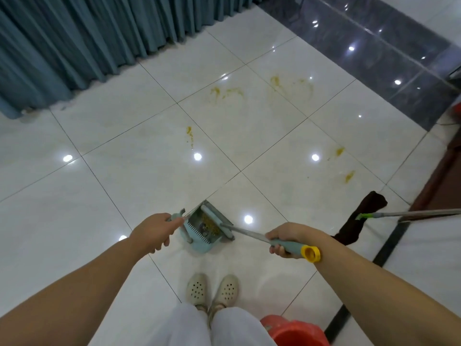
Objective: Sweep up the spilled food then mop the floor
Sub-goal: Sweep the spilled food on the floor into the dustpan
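A teal dustpan [199,242] stands on the white tile floor just ahead of my feet, with yellow food bits inside it. My left hand [156,229] grips the dustpan's upright handle [175,216]. My right hand [287,239] grips the teal, yellow-capped broom handle [296,248]; its metal shaft runs down to the broom head [217,224] lying in the dustpan. Yellow food smears [225,92] mark the tiles farther ahead, with more yellow smears [345,163] at the right. A mop with a dark cloth head [359,218] lies on the floor to the right.
A teal curtain [74,41] hangs along the far left. A band of dark grey tiles [374,58] crosses the far right. A red bucket [295,332] stands by my right foot. Dark wooden furniture [446,171] lines the right edge. My feet [212,289] are in pale clogs.
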Demonstrator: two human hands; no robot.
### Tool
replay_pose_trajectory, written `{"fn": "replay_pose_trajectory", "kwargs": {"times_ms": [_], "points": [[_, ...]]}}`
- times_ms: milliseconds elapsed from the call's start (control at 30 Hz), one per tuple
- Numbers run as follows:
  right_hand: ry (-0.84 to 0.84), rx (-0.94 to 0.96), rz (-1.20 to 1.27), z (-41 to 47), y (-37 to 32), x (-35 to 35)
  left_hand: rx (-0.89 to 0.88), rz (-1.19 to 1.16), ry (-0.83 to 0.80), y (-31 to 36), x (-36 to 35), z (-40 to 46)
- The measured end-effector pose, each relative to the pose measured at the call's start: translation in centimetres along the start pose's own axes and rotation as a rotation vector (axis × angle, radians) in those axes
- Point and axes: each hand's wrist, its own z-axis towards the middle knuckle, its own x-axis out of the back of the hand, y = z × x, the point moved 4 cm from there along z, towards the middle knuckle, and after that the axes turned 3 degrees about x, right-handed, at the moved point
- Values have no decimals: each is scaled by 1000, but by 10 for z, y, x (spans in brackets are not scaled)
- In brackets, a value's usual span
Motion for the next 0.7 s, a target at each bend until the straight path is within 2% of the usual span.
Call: {"fn": "replay_pose_trajectory", "kwargs": {"times_ms": [333, 500, 633, 700], "points": [[55, 88, -67, 2, -22, 27, -2, 68, 159, 1, 21, -14], [83, 81, -95, 19, -25, 10, -17, 102, 149, -4, 32, -12], [55, 28, -46, 26, -11, -15, -47, 207, 167, -11, 38, -10], [27, 3, -7, 24, 0, -28, -36, 172, 121, -17, 41, -7]]}}
